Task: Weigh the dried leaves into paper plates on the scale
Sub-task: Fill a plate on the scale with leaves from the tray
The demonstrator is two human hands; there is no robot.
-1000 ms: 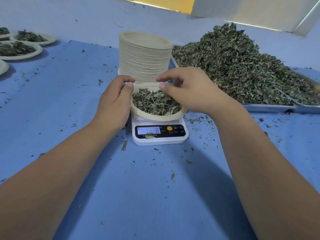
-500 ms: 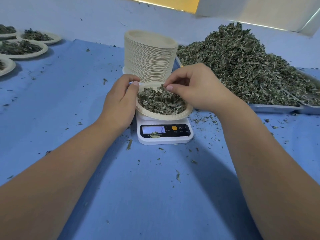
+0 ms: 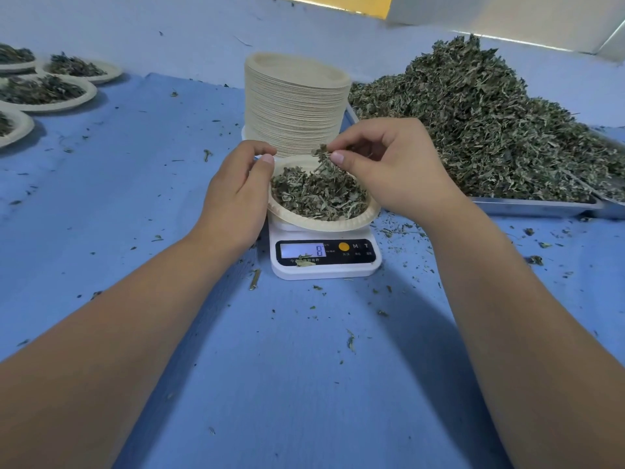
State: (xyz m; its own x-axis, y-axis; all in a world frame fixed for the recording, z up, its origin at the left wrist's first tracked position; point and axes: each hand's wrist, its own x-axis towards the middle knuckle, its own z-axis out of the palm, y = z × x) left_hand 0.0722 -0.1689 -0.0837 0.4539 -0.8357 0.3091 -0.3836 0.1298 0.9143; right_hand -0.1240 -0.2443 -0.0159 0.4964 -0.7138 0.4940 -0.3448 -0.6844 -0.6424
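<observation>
A white digital scale [image 3: 326, 262] stands on the blue cloth, its display showing 8. On it sits a paper plate [image 3: 324, 224] holding dried green leaves [image 3: 318, 196]. My left hand [image 3: 236, 194] grips the plate's left rim, thumb over the edge. Above the plate's far side, my right hand [image 3: 395, 167] pinches a small sprig of leaves [image 3: 323, 154] between thumb and forefinger.
A tall stack of empty paper plates [image 3: 294, 103] stands just behind the scale. A big heap of dried leaves [image 3: 483, 123] fills metal trays [image 3: 534, 208] at the right. Several filled plates [image 3: 44, 94] lie at the far left. Leaf crumbs litter the cloth.
My right hand has dipped into the plate, pinched a sprig and lifted it clear of the leaves. My left hand has stayed on the rim.
</observation>
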